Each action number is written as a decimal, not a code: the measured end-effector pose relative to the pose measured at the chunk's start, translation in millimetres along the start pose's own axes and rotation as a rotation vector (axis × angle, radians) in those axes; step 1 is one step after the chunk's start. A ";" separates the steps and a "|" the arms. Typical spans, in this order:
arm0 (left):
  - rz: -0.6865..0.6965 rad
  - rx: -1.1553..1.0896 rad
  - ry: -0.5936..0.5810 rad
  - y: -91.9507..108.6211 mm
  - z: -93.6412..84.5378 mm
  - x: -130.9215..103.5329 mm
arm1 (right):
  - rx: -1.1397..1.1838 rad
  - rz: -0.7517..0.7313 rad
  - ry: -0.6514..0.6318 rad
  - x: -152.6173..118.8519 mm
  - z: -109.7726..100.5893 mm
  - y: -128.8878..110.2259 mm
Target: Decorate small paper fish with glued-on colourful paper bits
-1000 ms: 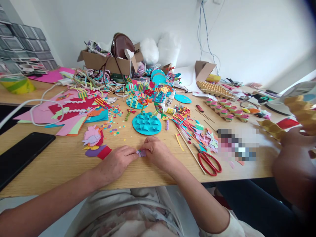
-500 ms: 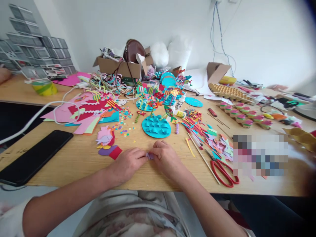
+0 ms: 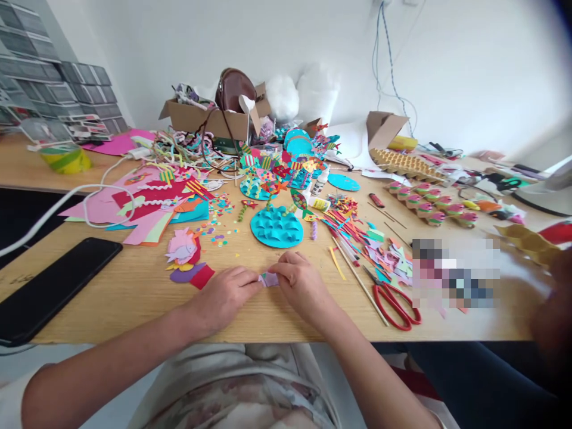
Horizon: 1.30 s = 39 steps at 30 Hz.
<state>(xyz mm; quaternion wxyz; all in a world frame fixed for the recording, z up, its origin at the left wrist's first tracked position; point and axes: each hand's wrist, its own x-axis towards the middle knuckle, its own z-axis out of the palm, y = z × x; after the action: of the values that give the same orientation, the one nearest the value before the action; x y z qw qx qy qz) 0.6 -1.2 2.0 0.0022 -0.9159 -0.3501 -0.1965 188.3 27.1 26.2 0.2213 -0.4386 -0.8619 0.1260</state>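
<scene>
Between my two hands, just above the table's front part, is a small purple paper cutout with a greenish spot on it. My left hand pinches its left end with closed fingers. On its right end the fingers of my right hand are closed as well, hiding part of the piece. Behind the hands stands a blue oval base with raised scales. Left of my left hand lie purple and red paper pieces and a pile of pink and lilac fish cutouts.
Red-handled scissors and a thin wooden stick lie at right, beside paper strips and scraps. A black phone rests at left. Colourful paper fish models and a glue bottle stand farther back. Part of another person shows at the right edge.
The view has shifted slightly, so the table's things sit farther left. More of the purple cutout shows between my fingers; both hands still hold it.
</scene>
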 end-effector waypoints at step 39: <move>0.069 0.016 -0.017 -8.4 -3.4 -3.7 | -0.637 0.716 -0.198 -44.4 -60.8 61.2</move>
<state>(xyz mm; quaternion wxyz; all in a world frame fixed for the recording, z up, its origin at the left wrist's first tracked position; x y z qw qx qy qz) -8.5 2.3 2.7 0.0134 -0.9289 -0.3202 -0.1855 284.0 28.2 41.9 -0.0645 -0.7393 -0.6694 -0.0347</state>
